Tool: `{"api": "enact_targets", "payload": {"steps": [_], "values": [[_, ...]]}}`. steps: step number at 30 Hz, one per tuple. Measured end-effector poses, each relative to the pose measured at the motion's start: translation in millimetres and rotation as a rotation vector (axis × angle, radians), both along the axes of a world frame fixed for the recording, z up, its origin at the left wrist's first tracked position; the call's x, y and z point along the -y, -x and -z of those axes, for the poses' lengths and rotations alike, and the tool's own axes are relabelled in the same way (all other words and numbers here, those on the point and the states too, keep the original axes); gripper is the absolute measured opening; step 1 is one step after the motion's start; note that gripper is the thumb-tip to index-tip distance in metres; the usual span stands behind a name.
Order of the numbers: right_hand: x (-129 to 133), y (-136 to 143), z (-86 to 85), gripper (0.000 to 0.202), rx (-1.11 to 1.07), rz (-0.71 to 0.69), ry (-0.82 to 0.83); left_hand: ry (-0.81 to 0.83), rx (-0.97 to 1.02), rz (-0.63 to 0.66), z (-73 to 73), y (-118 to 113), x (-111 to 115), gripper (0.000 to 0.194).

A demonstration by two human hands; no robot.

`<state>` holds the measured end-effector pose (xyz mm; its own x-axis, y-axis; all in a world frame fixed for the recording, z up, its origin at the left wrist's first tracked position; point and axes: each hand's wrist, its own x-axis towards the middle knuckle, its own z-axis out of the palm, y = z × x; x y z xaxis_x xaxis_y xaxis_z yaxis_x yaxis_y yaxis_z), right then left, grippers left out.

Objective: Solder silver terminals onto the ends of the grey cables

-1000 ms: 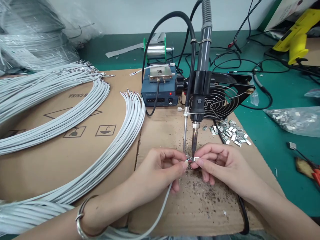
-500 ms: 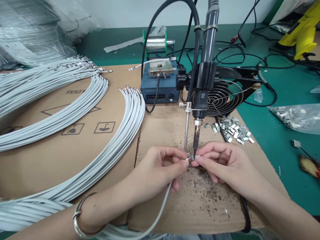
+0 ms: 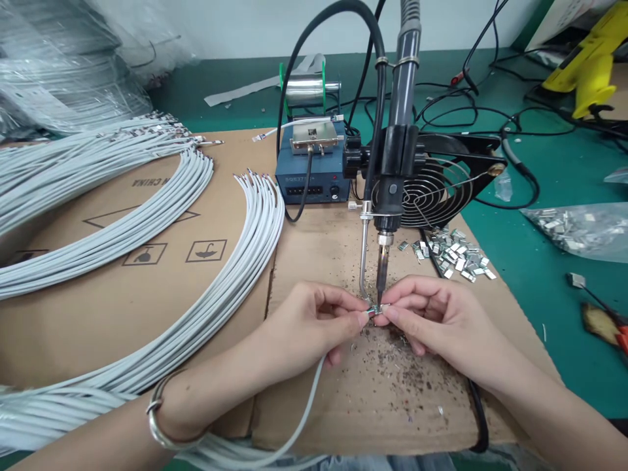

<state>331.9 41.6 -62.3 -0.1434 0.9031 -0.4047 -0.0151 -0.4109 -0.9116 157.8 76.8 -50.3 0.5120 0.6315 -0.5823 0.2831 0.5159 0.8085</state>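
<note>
My left hand [image 3: 328, 324] pinches the end of a white cable [image 3: 311, 405], whose thin coloured wires show just past the fingertips. Opposite it, my right hand [image 3: 432, 317] grips a small metal connector [image 3: 385, 307] between thumb and fingers. The wires meet the connector right under the tip of a soldering iron [image 3: 381, 275], which is clamped upright in a stand. A thin metal solder feed tube [image 3: 364, 255] ends close beside the iron's tip. Fingers partly cover the joint, so its detail is hard to see.
Loose connectors [image 3: 458, 255] lie in a pile at the right, before a black fan [image 3: 432, 183]. A blue control box [image 3: 311, 176] stands behind with a solder spool [image 3: 304, 88]. Bundled white cables [image 3: 235, 281] curve over the cardboard [image 3: 161, 320]. A plastic bag [image 3: 583, 229] holds more connectors.
The view has shifted very slightly. Both hands stay at the iron's tip with the cable and connector; the cable below my left hand hangs a little further left.
</note>
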Motion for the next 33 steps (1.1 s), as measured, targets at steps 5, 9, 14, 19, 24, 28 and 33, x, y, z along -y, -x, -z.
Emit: {"api": "enact_targets", "payload": {"steps": [5,9,14,19,24,28,33], "values": [[0.3,-0.7,0.5,0.009,0.026,-0.014,-0.019,0.001,-0.051,0.019,-2.3,-2.2,-2.8,0.013],[0.6,-1.3,1.5,0.009,0.049,-0.024,-0.043,0.006,-0.057,0.026,-4.3,-2.0,-3.5,0.014],[1.1,-0.7,2.4,0.008,0.090,-0.014,-0.098,0.011,-0.081,0.017,-6.7,-2.9,-3.0,0.014],[2.7,-1.7,4.9,0.008,0.093,-0.024,-0.139,0.015,-0.068,0.004,-6.8,-3.0,-2.7,0.014],[4.0,-3.4,6.1,0.006,0.049,-0.018,-0.137,0.024,-0.038,0.013,-6.4,-1.3,-2.2,0.014],[3.9,-3.6,5.3,0.007,0.036,-0.015,-0.130,0.035,-0.036,0.002,-6.7,-2.4,-2.9,0.014],[3.8,-1.8,2.1,0.006,0.096,-0.013,-0.092,0.022,-0.055,0.003,-5.3,-4.2,-3.9,0.013]]}}
